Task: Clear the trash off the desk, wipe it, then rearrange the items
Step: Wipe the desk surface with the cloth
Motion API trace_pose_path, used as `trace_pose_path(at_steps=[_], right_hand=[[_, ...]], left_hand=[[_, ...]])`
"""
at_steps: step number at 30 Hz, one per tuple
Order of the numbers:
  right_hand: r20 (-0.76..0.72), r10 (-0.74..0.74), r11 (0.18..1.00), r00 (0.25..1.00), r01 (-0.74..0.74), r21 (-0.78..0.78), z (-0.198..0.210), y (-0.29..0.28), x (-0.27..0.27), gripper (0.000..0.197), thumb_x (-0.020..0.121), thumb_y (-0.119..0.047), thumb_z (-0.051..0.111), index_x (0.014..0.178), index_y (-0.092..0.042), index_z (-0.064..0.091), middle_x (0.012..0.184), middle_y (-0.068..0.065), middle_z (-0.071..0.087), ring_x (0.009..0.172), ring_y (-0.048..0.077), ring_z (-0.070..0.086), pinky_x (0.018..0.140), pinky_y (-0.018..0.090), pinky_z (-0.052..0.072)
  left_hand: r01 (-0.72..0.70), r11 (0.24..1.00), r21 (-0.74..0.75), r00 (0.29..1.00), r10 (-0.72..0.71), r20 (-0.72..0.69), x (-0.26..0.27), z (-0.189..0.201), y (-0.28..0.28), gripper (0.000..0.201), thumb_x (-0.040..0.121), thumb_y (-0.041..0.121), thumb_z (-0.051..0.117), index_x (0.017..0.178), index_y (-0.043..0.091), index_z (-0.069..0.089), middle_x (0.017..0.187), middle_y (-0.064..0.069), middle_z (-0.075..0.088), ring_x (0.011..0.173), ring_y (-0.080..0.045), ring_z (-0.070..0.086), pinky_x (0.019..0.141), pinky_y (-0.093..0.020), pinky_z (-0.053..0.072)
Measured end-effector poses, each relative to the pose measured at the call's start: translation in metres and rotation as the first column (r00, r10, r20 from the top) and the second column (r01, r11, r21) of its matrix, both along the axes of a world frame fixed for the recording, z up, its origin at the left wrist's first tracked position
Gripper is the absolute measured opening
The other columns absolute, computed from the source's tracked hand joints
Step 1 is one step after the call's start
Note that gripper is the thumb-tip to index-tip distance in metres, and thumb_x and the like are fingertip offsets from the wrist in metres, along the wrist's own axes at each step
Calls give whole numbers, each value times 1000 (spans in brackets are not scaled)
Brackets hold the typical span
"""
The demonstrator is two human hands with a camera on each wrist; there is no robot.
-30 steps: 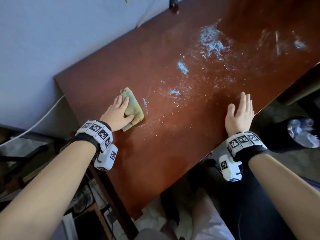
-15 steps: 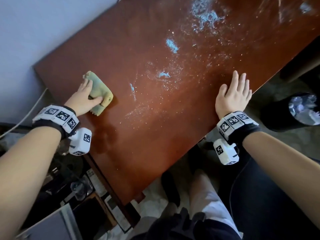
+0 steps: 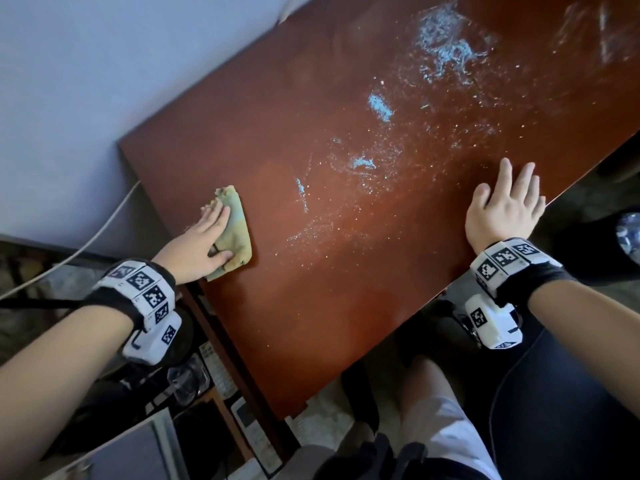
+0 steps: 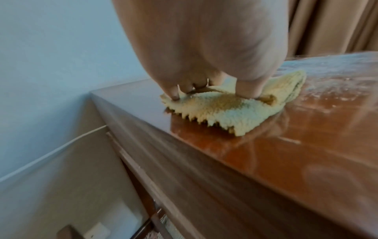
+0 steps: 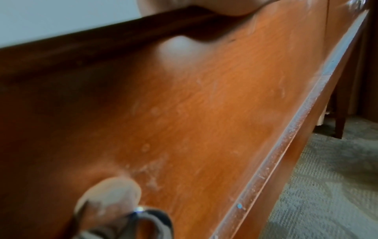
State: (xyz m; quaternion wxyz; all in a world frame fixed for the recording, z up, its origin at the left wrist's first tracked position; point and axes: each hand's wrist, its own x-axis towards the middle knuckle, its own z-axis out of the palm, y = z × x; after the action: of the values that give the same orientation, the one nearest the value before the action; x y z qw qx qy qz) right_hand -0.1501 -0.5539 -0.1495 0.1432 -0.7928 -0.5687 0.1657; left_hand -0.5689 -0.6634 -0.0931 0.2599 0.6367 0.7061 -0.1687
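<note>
A folded yellow-green cloth point(image 3: 239, 230) lies on the red-brown desk point(image 3: 311, 306), close to its left edge. My left hand point(image 3: 211, 233) presses flat on the cloth, fingers straight and thumb along its near side. In the left wrist view the fingertips of my left hand point(image 4: 204, 48) push into the cloth point(image 4: 225, 111), just in from the corner of the desk point(image 4: 286, 153). My right hand point(image 3: 502, 209) rests flat on the desk by its front edge, fingers spread, holding nothing. Pale blue-white residue point(image 3: 443, 46) and specks cover the middle and far part of the desk.
A dark trash bin point(image 3: 627, 233) with clear plastic in it stands on the floor to the right. A white cable point(image 3: 86, 244) runs along the wall left of the desk. Shelves with clutter sit below the left edge. My legs are under the front edge point(image 5: 286, 153).
My left hand has slid the cloth toward the desk's left edge and a little nearer to me. The right hand has stayed flat at the front edge.
</note>
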Motion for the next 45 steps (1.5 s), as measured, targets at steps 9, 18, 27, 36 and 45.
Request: trace_pose_path(at_steps=[9,18,27,36,45], right_hand=[[21,-4,1000,1000,4,-5,-1,1,-1,53,99,-33,25,150,-25,16,159,9,2,146,25,3,117,44,0],[35,-3,999,999,4,-36,1,2,-1,51,99,-33,24,150,-25,20,159,9,2,146,23,1,117,42,-1],[25,-19,1000,999,20,-9,2,2,-1,51,99,-33,24,149,-25,21,159,9,4,146,23,3,117,42,0],[29,-16,1000,999,16,-2,0,2,1,51,99,-34,23,149,-24,22,159,9,6,146,24,3,118,42,-1],[10,34,999,999,-33,-15,3,-1,1,52,98,-36,21,149,-24,20,159,11,3,146,26,1,117,43,-2]], left_hand=[[133,990,-37,990,-134,-47,38,8,71,78,97,37,44,151,15,-9,158,-1,-17,146,-14,-11,119,-37,8],[282,959,-20,958,-282,-43,105,8,127,76,99,39,39,150,15,-12,157,-1,-19,146,-13,-11,118,-37,13],[-25,999,40,998,23,54,27,-4,87,78,97,34,46,151,15,-6,158,-2,-14,146,-16,-10,118,-34,3],[-234,967,98,967,221,128,-4,-5,31,77,97,29,49,152,14,-1,159,-1,-12,146,-14,-10,117,-31,1],[-437,889,138,890,405,210,4,-8,-39,77,95,26,54,152,17,3,159,0,-8,146,-13,-9,116,-26,0]])
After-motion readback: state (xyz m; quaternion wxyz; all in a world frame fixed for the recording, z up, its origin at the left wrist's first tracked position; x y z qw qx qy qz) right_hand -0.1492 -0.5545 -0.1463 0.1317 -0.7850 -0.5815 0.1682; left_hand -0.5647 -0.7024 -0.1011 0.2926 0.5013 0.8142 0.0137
